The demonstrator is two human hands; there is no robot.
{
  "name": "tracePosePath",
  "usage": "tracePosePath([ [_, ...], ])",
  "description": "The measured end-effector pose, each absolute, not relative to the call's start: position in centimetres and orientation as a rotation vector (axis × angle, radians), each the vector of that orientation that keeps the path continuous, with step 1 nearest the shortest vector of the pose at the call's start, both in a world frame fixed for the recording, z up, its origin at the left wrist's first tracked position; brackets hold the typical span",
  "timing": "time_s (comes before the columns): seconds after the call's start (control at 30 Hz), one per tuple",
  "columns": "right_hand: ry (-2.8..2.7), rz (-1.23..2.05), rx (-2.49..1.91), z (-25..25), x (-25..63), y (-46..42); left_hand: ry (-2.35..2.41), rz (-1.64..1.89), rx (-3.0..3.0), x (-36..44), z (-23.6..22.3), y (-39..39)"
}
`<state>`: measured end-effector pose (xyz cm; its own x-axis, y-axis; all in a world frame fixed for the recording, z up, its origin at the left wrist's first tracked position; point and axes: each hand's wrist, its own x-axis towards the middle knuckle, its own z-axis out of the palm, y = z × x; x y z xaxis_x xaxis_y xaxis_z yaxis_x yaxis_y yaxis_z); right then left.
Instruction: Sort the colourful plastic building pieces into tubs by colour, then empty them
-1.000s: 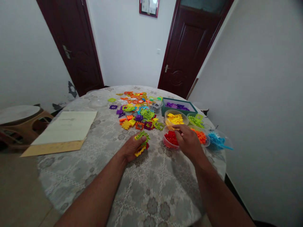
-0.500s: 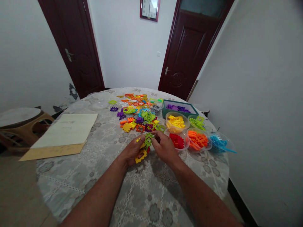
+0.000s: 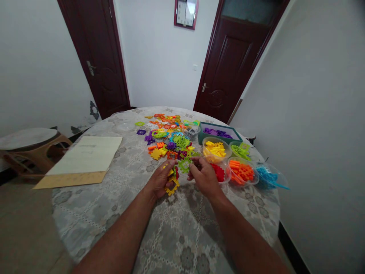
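My left hand [image 3: 161, 179] is closed on a cluster of yellow interlocking building pieces [image 3: 172, 186], with bits of red and green among them. A light green square building piece [image 3: 184, 165] with a toothed edge is pinched in my right hand [image 3: 203, 174], just right of the left hand's fingertips. Both hands hover over the near middle of the table, below a pile of mixed building pieces [image 3: 171, 146]. My fingers partly cover what the left hand holds.
Clear bowls of yellow [image 3: 215, 149], red [image 3: 219, 173], orange [image 3: 242, 171], green [image 3: 240, 150] and blue pieces [image 3: 266, 176] stand at right. Behind them sits a green box [image 3: 235, 137] with purple pieces. Paper sheets [image 3: 85, 154] lie at left on the patterned tablecloth [image 3: 159, 224].
The green square piece, earlier held against the left hand's cluster, now sits apart to the right in my right hand. The camera view has shifted slightly.
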<state>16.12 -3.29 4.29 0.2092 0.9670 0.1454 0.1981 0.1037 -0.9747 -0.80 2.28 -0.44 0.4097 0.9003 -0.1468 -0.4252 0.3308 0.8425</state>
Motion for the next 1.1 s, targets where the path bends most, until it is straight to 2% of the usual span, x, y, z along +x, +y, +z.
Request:
tracePosePath([
  [0.43,-1.564,0.714,-1.463,7.1,21.3,-5.8,0.637,0.928,0.706,-1.3,0.1,2.6],
  [0.63,-1.423,0.403,-1.63,7.5,27.8,-5.9,0.676,0.883,0.783,-1.2,0.5,2.6],
  [0.77,-1.409,-0.151,-1.872,9.5,34.9,-4.1,0.699,0.874,0.827,-1.1,0.5,2.6],
  [0.87,-1.454,-0.419,-2.154,10.6,39.3,-2.6,0.73,0.892,0.818,-1.1,0.5,2.6],
  [1.0,-1.454,-0.432,-2.444,10.2,41.9,-1.8,0.732,0.915,0.787,-1.0,0.2,2.5],
  [1.1,-1.455,-0.48,-2.408,9.2,41.6,-2.0,0.702,0.913,0.75,-0.9,-0.1,2.6],
])
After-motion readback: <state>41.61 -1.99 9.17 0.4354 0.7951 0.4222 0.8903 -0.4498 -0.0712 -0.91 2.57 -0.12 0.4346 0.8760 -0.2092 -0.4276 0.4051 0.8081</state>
